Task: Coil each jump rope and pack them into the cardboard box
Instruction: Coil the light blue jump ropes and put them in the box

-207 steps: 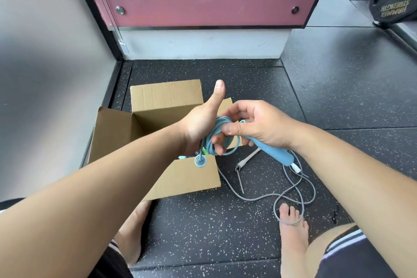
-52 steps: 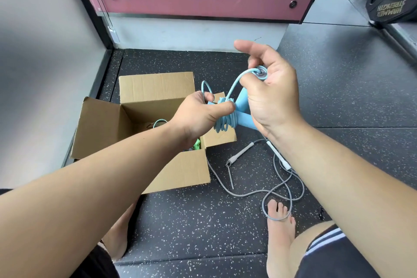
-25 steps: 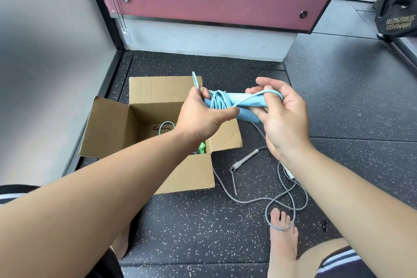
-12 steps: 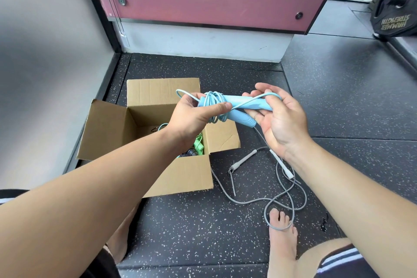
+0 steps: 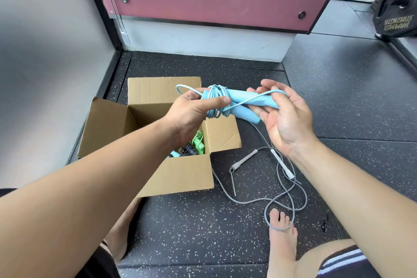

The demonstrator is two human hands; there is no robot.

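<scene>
1. Since half a second ago the bundle has barely shifted; only the loose end of cord has swung further out over the cardboard box (image 5: 162,90)
2. Inside that open box on the floor lie a green rope (image 5: 198,142) and darker ones, already packed
3. Left hand (image 5: 194,108), its grip clenched, pinches the wound turns of the blue jump rope (image 5: 239,101); light, springy cord likely uncoils if freed, so hold across the turns
4. Right hand (image 5: 284,117), grip half released, cradles the stiff handles, a finger hooking one strand
5. Grey jump rope (image 5: 279,189) sprawls uncoiled, limp, on the floor; lift by its handles
</scene>
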